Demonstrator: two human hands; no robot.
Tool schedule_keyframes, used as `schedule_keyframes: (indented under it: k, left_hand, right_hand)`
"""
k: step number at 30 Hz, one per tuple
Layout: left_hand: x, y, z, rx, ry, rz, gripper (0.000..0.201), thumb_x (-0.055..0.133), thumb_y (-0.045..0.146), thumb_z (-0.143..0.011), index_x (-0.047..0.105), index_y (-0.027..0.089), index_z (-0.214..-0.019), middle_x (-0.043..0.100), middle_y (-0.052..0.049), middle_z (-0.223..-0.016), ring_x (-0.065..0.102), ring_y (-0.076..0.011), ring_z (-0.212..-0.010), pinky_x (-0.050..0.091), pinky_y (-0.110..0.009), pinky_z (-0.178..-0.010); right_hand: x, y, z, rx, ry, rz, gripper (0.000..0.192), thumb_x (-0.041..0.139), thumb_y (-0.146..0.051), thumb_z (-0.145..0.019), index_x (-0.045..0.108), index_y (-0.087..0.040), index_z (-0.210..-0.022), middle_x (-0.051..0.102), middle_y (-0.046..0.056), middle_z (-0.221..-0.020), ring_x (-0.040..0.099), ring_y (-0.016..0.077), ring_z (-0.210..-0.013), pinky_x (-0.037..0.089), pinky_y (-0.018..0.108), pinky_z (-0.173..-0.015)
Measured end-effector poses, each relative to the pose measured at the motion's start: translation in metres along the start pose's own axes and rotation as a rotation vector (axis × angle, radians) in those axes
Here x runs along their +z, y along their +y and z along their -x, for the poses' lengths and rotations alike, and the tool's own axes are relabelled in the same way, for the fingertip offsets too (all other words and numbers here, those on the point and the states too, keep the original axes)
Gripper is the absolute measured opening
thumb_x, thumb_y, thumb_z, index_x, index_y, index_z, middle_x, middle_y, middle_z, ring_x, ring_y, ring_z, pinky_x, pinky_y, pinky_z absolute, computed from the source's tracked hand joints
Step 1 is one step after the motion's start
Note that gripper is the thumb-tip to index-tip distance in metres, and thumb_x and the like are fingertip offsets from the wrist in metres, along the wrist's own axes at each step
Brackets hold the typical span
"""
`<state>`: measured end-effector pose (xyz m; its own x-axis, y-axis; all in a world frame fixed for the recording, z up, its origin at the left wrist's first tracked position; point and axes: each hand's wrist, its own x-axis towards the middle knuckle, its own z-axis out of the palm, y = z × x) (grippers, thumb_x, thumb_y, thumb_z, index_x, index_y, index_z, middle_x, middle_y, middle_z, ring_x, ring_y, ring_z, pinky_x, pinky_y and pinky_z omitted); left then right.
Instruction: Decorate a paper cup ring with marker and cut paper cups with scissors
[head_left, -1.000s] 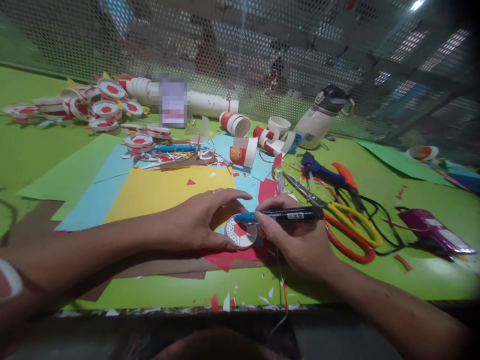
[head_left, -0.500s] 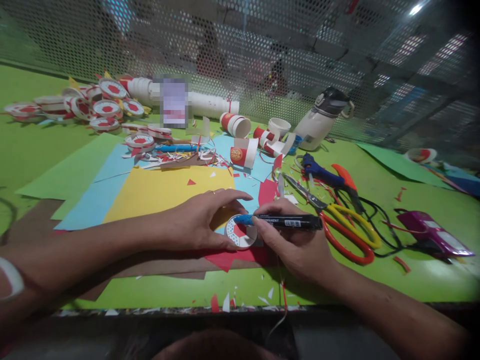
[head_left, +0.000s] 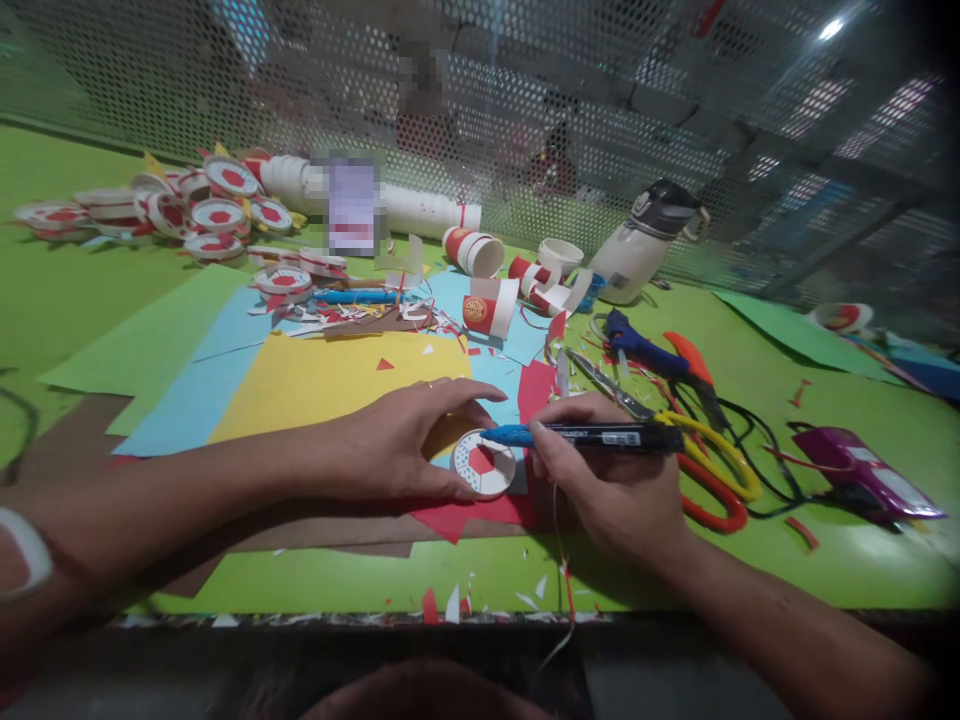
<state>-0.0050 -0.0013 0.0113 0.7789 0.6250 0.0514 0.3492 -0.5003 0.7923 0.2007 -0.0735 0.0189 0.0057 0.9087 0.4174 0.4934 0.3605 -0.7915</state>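
My left hand [head_left: 397,440] presses flat around a small white paper ring with a red centre [head_left: 482,466], thumb and forefinger bracketing it on a red paper scrap [head_left: 457,515]. My right hand [head_left: 607,490] grips a black permanent marker with a blue tip [head_left: 592,436], held nearly level, its tip over the ring's top right edge. Both hands rest over sheets of coloured paper [head_left: 330,385] on the green table [head_left: 847,565].
Red-and-yellow scissors [head_left: 709,460] lie just right of my right hand, beside a blue glue gun [head_left: 649,345] with its black cord and a purple tool [head_left: 862,472]. Cut paper cups [head_left: 487,305], a white bottle [head_left: 645,240] and several finished rings [head_left: 195,205] sit farther back before a mesh fence.
The marker tip slid left across the ring, then came back right to its top right edge. My left hand stayed put on the ring.
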Motion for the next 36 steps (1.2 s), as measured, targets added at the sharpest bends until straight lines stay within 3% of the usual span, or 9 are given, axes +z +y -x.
schedule_keyframes:
  k: [7, 36]
  left_hand:
    - [-0.0002, 0.0011, -0.0017, 0.008, 0.017, -0.033, 0.073, 0.077, 0.038, -0.071, 0.044, 0.023, -0.134, 0.06, -0.008, -0.128, 0.058, -0.0261, -0.115, 0.047, -0.038, -0.096]
    - [-0.0003, 0.0019, -0.0011, -0.004, 0.012, -0.033, 0.073, 0.077, 0.037, -0.071, 0.044, 0.024, -0.135, 0.06, -0.007, -0.129, 0.058, -0.0261, -0.115, 0.047, -0.036, -0.095]
  right_hand:
    - [0.0041, -0.0059, -0.003, 0.044, -0.063, -0.086, 0.004, 0.065, -0.021, -0.082, 0.062, -0.022, -0.081, 0.066, -0.002, -0.066, 0.062, 0.0123, -0.058, 0.051, 0.024, -0.053]
    - [0.0055, -0.0052, -0.0037, 0.05, -0.075, -0.03, 0.005, 0.066, -0.021, -0.082, 0.062, -0.021, -0.079, 0.068, -0.001, -0.067, 0.065, 0.0126, -0.06, 0.054, 0.024, -0.056]
